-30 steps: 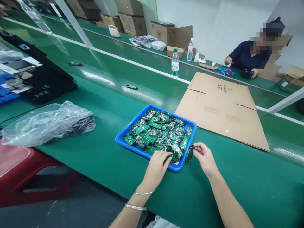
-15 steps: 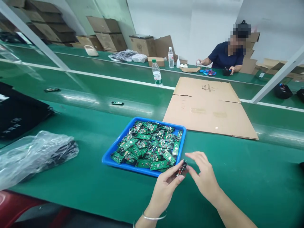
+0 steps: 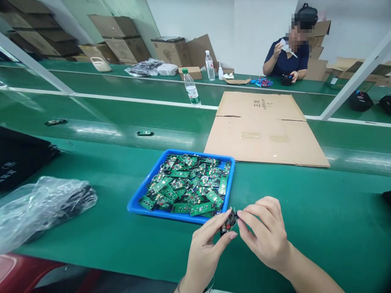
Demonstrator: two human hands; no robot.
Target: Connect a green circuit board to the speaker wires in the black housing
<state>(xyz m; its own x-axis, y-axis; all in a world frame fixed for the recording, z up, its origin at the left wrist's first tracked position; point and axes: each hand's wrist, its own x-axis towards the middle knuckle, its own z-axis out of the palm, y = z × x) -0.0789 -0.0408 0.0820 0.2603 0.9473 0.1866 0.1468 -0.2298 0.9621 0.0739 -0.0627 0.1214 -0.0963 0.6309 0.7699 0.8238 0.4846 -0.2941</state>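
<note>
Between thumb and fingers my left hand (image 3: 206,248) grips a small circuit board (image 3: 229,223) with dark and red parts on it, just off the near right corner of a blue tray (image 3: 132,206). My right hand (image 3: 265,232) has its thumb and forefinger pinched at the board's right edge, around a small black piece (image 3: 236,216); whether that piece is fixed to the board I cannot tell. The tray holds a heap of green circuit boards (image 3: 183,189), lying in all directions.
A flat cardboard sheet (image 3: 265,142) lies beyond the tray. Left are a clear plastic bag (image 3: 51,207) and a black bag (image 3: 21,158). Two boards lie farther back, one the green board (image 3: 145,133). A water bottle (image 3: 192,90) stands behind. Across sits a co-worker (image 3: 288,57) holding something white.
My right thumb and forefinger have closed in on the board's edge; before, those fingers were spread. The view has shifted slightly. The co-worker has raised one hand with a white object.
</note>
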